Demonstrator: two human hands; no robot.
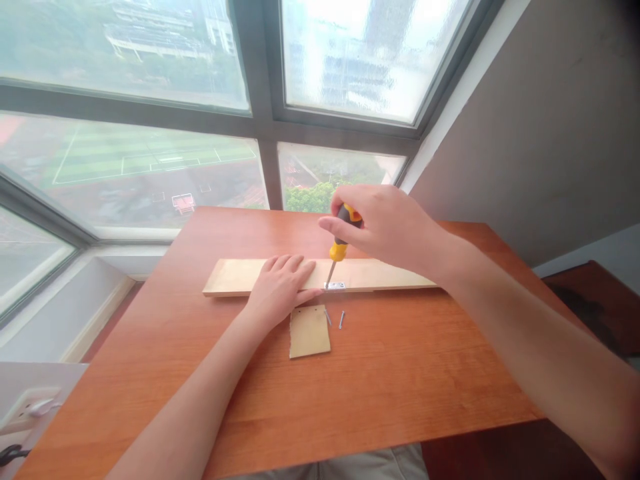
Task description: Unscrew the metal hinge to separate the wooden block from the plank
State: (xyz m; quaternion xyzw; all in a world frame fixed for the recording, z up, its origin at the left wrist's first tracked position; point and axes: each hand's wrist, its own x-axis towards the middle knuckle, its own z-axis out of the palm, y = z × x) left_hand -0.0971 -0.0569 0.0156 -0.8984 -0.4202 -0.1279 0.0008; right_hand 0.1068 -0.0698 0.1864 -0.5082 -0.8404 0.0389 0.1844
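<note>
The left hand (280, 288) lay flat on the long plank (380, 275) near the table's (400, 387) far edge, seemingly to steady it. The right hand (390, 227) gripped a screwdriver (341, 245), tip on a metal bracket (335, 286) at the plank's near edge. Two loose screws (335, 319) and a small board (309, 331) lay just beside; no container showed.

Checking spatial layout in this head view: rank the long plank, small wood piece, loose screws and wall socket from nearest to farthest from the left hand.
1. Long plank, under the left hand.
2. Small wood piece, just below the hand.
3. Loose screws, right of that piece.
4. Wall socket, far lower left.
</note>
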